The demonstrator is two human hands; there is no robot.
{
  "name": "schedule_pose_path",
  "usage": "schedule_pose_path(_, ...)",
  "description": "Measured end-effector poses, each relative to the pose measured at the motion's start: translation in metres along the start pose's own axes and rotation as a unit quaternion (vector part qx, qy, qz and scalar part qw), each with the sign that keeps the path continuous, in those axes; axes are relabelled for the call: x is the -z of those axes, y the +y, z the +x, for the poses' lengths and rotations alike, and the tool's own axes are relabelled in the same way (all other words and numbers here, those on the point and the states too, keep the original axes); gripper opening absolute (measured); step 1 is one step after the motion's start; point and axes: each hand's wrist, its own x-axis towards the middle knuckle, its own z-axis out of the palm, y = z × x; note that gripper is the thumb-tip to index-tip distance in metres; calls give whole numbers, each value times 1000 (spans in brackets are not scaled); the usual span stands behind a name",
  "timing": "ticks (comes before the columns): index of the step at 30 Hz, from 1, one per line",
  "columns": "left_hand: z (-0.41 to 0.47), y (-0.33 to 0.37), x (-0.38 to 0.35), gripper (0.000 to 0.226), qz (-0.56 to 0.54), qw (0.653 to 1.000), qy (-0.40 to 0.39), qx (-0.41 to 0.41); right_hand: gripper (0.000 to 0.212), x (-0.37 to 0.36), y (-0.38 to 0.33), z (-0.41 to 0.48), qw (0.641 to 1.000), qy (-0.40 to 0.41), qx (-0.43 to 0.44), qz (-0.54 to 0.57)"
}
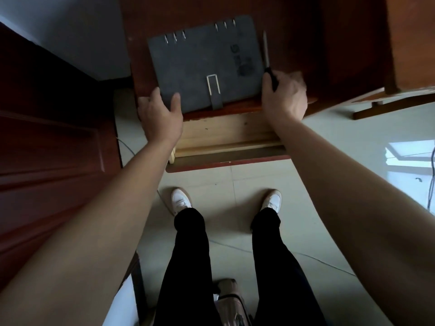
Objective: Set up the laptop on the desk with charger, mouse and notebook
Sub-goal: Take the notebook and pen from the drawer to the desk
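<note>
Two hands work opposite sides of the notebook (pixel 204 64), which lies closed and flat near the front edge of the worktop (pixel 306 43). The left hand (pixel 161 115) has its grip closed on the near left corner, thumb on top of the grey cover and fingers wrapped under or along the edge, probably to keep the book from sliding while it is squared up. The right hand (pixel 283 95) rests at the near right corner with its grip closed around the dark end of a pen (pixel 267 52), whose pale barrel runs along the book's right edge; holding it this way seems meant to lay the pen parallel and just beside the cover.

The strap and metal loop face the person, the binder rings sit at the far edge, so the book will open toward the reader. Below the front edge a pale wooden drawer (pixel 223 135) stands pulled out. No laptop, charger or mouse shows here, so those parts of the setup look undone.
</note>
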Motion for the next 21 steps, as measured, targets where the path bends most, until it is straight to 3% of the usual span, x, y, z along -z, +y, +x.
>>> schedule_pose_path(6, -3, -10, -2, 58, -44, 999, 5, -16, 46, -4, 2, -5, 1000, -6, -4, 1)
schedule_pose_path(9, -17, -11, -8, 62, -54, 997, 47, 3, 55, -8, 7, -19, 1000, -14, 10, 10)
schedule_pose_path(11, -35, -13, -16, 65, -46, 994, 86, 47, 60, -11, 12, -35, 999, -2, 17, 51)
schedule_pose_path(13, -57, -19, -29, 72, -56, 984, 85, 143, 64, -16, 19, -55, 997, 18, 13, 69)
schedule_pose_path(15, -76, -27, -41, 83, -86, 951, 59, 291, 70, -25, 30, -78, 998, 17, -12, 58)
schedule_pose_path(18, -93, -42, -54, 91, -136, 858, 16, 495, 87, -40, 48, -100, 989, -23, -136, 54)
schedule_pose_path(21, -98, -47, -58, 79, -263, 778, -91, 564, 99, -45, 57, -103, 933, -9, -346, 96)
